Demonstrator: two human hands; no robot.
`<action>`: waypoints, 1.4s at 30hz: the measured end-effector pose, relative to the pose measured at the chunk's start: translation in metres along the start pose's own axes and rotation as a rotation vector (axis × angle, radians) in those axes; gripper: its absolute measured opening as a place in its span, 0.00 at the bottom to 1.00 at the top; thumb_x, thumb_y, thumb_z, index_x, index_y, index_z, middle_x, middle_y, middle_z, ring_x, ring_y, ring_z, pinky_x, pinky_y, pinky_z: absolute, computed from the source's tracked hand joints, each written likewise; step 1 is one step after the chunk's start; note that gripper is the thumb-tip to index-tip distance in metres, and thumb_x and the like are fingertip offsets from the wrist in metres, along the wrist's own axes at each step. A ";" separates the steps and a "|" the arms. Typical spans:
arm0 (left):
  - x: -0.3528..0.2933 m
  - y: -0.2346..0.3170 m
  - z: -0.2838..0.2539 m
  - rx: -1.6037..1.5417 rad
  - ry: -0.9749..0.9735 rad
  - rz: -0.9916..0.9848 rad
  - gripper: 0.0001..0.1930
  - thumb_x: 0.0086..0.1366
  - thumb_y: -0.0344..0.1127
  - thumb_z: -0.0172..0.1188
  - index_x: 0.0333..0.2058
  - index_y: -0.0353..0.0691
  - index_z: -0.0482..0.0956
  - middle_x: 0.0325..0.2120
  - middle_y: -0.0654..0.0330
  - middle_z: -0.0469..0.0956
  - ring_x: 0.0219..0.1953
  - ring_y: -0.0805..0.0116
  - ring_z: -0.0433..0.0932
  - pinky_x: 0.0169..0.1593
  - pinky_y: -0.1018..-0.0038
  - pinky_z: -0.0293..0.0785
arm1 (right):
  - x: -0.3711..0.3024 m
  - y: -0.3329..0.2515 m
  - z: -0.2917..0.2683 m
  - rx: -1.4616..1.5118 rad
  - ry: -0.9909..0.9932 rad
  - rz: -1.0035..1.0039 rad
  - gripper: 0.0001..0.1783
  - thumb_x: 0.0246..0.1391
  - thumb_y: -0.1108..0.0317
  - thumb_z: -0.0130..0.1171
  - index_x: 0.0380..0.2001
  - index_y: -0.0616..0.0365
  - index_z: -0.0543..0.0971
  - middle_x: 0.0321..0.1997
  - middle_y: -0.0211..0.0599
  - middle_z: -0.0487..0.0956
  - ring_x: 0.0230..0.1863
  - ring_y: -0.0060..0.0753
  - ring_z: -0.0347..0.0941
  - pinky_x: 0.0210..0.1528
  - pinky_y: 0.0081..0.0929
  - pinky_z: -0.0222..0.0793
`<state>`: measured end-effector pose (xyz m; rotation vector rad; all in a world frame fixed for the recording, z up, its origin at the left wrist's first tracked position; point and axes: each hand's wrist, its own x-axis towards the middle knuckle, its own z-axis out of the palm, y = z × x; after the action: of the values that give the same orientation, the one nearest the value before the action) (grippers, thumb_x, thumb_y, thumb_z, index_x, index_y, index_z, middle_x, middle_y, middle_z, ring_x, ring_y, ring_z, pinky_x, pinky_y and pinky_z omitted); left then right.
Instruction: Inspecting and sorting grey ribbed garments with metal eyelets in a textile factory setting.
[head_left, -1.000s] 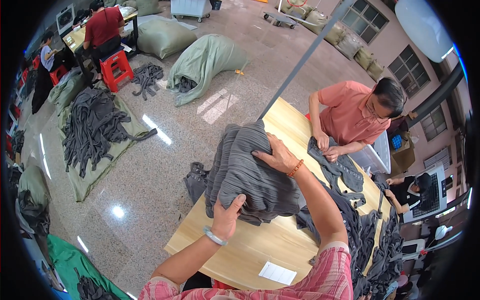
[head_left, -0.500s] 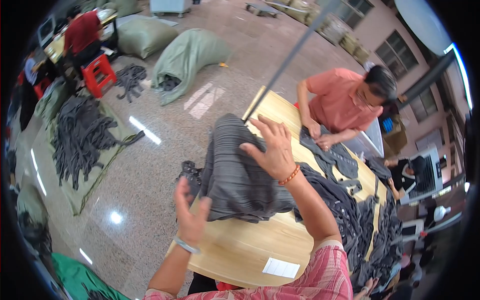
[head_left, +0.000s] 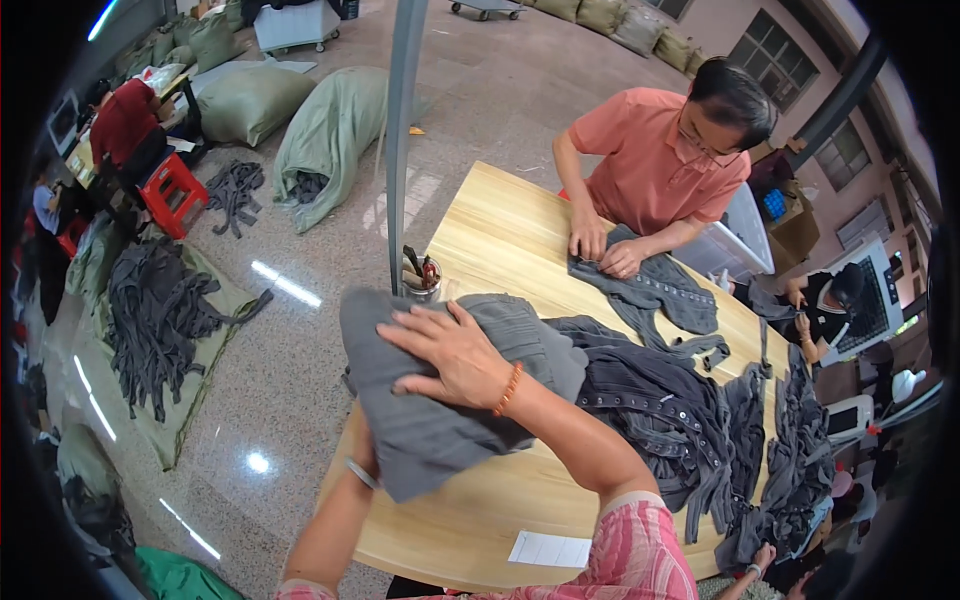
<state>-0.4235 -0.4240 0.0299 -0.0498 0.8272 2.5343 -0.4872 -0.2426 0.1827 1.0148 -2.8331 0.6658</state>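
A pile of dark grey garments (head_left: 525, 345) lies on the near left part of the wooden table, pleated on its right side. Over its left half a smoother grey cloth piece (head_left: 415, 445) hangs slightly blurred toward me. My right hand (head_left: 455, 360) rests flat on top of this piece, fingers spread. At the cloth's lower left edge is my left hand (head_left: 366, 452), its fingers hidden behind the fabric. A cup holding pens and tools (head_left: 424, 280) stands just beyond the pile, beside a grey metal pole (head_left: 402, 150).
More grey garments with eyelet strips (head_left: 655, 400) cover the table's right side. Opposite, a person in a coral shirt (head_left: 660, 160) handles a grey garment (head_left: 645, 290). A white paper (head_left: 550, 549) lies near me. Leftward on the floor are a garment heap (head_left: 165, 310) and green sacks (head_left: 335, 125).
My right hand has come down from above the pile onto the cloth. My left hand has gone behind its edge. A smoother grey surface now faces me, and the view has shifted.
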 end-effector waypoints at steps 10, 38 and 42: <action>-0.036 -0.173 0.078 -0.252 0.560 0.065 0.33 0.69 0.53 0.45 0.65 0.41 0.52 0.64 0.61 0.58 0.63 0.65 0.60 0.65 0.66 0.57 | -0.046 0.057 -0.039 -0.117 -0.151 -0.616 0.34 0.52 0.36 0.49 0.61 0.32 0.67 0.68 0.28 0.62 0.67 0.37 0.55 0.69 0.50 0.40; 0.168 -0.161 0.113 -0.104 0.293 -0.153 0.47 0.59 0.59 0.59 0.66 0.63 0.35 0.67 0.64 0.47 0.67 0.54 0.50 0.58 0.36 0.53 | -0.025 0.196 -0.087 -0.128 0.109 0.197 0.26 0.58 0.65 0.56 0.60 0.48 0.69 0.68 0.47 0.60 0.68 0.46 0.55 0.67 0.34 0.51; 0.144 -0.155 0.093 0.128 0.285 -0.253 0.52 0.59 0.56 0.61 0.68 0.48 0.34 0.68 0.58 0.48 0.69 0.58 0.47 0.62 0.41 0.50 | -0.025 0.194 -0.093 -0.249 0.125 0.184 0.22 0.59 0.67 0.54 0.58 0.49 0.72 0.65 0.46 0.65 0.65 0.44 0.60 0.66 0.33 0.53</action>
<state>-0.4722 -0.2005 -0.0040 -0.4540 1.0203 2.2603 -0.5959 -0.0550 0.1888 0.6574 -2.8284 0.3605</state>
